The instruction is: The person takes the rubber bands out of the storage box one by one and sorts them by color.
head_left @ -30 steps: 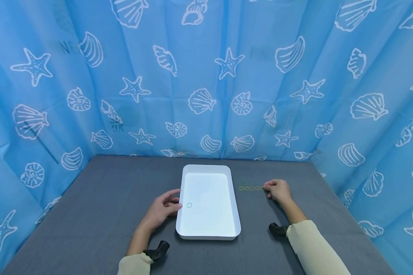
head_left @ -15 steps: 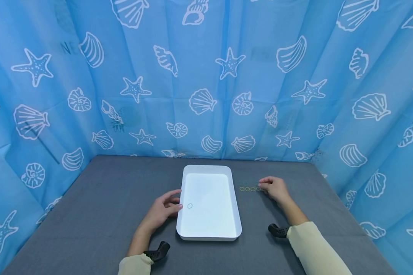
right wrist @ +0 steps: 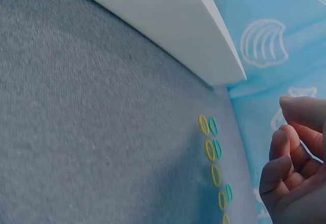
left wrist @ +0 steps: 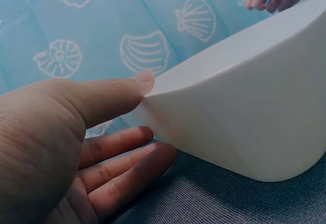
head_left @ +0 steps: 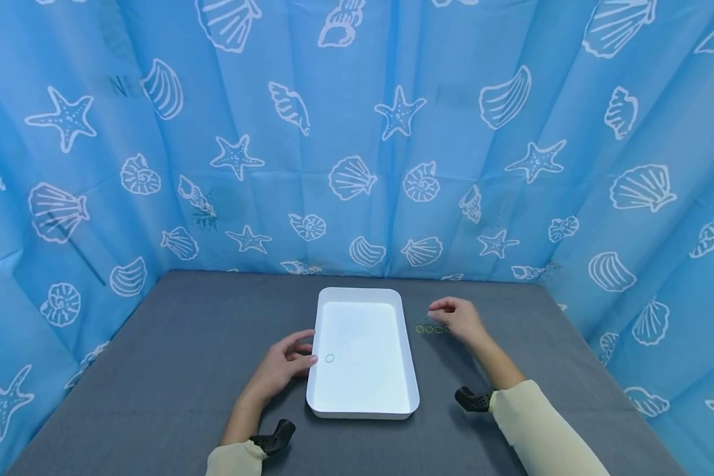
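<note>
My left hand (head_left: 277, 369) rests at the left side of a white tray (head_left: 365, 370). In the left wrist view the thumb (left wrist: 117, 94) lies against the rim, with the other fingers loosely bent below it. Inside the tray lies one green ring (head_left: 330, 358). My right hand (head_left: 459, 320) is raised to the right of the tray, above small rings on the cloth. The right wrist view shows its fingers bent; whether they pinch a ring cannot be seen. Several yellow rings (right wrist: 216, 175) form a row, with green rings (right wrist: 213, 126) alongside.
A dark grey cloth (head_left: 214, 317) covers the table. Blue curtains (head_left: 309, 139) printed with shells and starfish hang behind it and at both sides. Black wrist devices (head_left: 475, 400) sit at both sleeve cuffs.
My right hand has risen from the right end of the ring row and moved left toward the tray. The left hand and the tray have stayed in place.
</note>
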The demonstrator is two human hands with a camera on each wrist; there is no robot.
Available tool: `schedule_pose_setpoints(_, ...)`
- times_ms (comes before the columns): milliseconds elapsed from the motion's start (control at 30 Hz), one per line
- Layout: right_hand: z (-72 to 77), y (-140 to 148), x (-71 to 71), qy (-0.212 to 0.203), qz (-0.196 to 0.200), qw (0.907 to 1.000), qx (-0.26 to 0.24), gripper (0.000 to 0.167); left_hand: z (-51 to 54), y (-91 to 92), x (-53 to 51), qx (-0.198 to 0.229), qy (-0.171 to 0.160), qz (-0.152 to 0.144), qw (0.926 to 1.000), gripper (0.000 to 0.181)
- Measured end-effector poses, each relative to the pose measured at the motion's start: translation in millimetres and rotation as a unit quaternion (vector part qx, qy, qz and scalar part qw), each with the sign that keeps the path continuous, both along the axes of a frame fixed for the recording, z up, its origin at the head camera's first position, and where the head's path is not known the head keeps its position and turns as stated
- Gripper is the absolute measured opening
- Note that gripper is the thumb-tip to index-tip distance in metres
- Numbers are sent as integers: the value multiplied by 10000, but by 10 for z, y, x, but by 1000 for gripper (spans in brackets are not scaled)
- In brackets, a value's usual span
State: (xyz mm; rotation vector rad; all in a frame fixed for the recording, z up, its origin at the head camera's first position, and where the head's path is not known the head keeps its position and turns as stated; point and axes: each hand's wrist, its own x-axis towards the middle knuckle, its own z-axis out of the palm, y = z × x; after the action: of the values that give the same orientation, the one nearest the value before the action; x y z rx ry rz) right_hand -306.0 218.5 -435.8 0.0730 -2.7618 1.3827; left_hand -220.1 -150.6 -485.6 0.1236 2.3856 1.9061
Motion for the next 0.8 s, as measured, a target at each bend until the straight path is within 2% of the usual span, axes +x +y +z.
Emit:
schedule_pose_setpoints(300,76,-248,-4,48,293,9995,-87,11,-16,-2,-8,-8,49,-24,10000,55)
schedule_pose_setpoints(533,86,-424,-49,-91,568,9983,-28,10,-30,-3,-16,-32,61,-20,10000,55)
schedule_pose_setpoints(800,172,-646,-70,-268,869,9959,-28,8,-43,-7,-17,-30,101,-42,9999,54)
